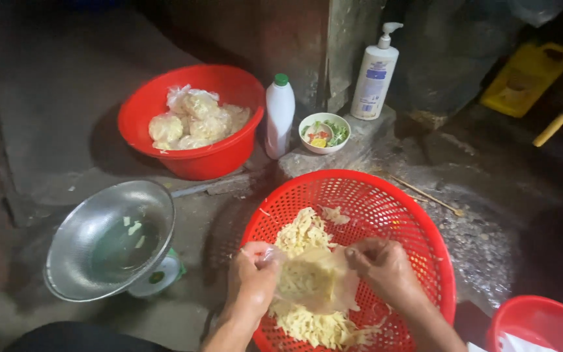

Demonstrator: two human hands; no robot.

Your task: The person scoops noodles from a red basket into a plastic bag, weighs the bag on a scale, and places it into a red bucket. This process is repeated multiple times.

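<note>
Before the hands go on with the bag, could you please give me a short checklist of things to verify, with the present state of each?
1. Both hands grip the bag: ok. The left hand and right hand pinch the clear plastic bag at its two upper edges.
2. Bag sits over the red basket: ok, so spills land inside.
3. Pale shreds are within the basket: ok, none seen on the ground.
4. Bag mouth open: cannot tell.
5. Metal bowl on the scale is ready: ok, only a few bits inside.
6. Red basin has room for more filled bags: ok.
</note>
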